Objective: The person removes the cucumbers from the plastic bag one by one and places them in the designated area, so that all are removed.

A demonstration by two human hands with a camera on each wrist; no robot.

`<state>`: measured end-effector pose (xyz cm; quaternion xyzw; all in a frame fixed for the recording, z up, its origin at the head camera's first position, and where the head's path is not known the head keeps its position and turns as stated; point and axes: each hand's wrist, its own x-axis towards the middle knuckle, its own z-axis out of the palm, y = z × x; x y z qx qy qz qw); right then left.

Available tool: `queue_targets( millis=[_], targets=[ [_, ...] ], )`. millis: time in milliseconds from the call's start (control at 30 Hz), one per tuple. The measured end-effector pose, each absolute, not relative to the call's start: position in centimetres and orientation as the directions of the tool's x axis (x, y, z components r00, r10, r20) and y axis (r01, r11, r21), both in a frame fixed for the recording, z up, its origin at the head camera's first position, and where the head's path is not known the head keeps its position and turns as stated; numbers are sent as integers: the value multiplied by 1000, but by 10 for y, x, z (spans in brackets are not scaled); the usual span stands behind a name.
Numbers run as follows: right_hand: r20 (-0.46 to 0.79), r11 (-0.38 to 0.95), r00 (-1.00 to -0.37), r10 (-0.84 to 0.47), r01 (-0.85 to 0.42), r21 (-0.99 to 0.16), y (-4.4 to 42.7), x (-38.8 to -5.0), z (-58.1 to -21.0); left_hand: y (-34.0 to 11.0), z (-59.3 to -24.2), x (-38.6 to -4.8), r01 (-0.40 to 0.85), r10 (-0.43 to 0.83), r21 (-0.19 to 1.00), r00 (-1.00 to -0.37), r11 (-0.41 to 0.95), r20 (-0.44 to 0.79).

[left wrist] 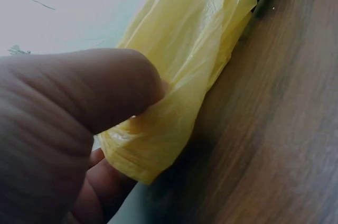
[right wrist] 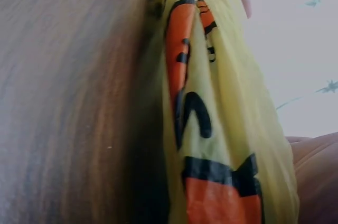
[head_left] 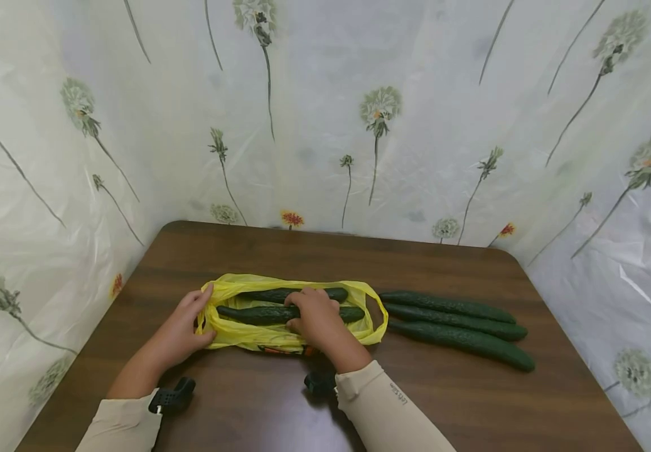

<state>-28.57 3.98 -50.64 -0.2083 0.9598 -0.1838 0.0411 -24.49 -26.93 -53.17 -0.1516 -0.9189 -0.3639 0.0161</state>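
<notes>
The left hand (head_left: 184, 320) pinches the left end of a yellow bag (head_left: 240, 339) between thumb and fingers; the right hand (head_left: 316, 317) reaches in through the bag's opening and grasps the nearer cucumber (head_left: 257, 315), thumb on its near side; the farther cucumber (head_left: 271, 295) lies alongside, also in the bag; three more cucumbers (head_left: 455, 320) lie just beside the bag's right end, on the brown surface (head_left: 444, 402); floral sheeting (head_left: 314, 125) rises behind.
</notes>
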Motion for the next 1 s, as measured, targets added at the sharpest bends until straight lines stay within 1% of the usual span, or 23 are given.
queue_targets(
  millis=[433, 633, 867, 1000],
  targets=[
    [56, 843, -894, -444, -438, -311, 43, -287, -498, -268, -527, -247, 300, 268, 660, -951, 689, 152],
    [70, 835, -886, -458, -456, -310, 43, -286, -496, -268, -530, -245, 295, 261, 664, -953, 687, 154],
    [118, 828, -872, -475, -488, -274, 43, -284, -488, -267, -530, -245, 287, 255, 669, -955, 686, 148],
    [130, 824, -868, -479, -496, -275, 44, -285, -483, -267, -530, -246, 286, 253, 660, -956, 695, 148]
  ],
)
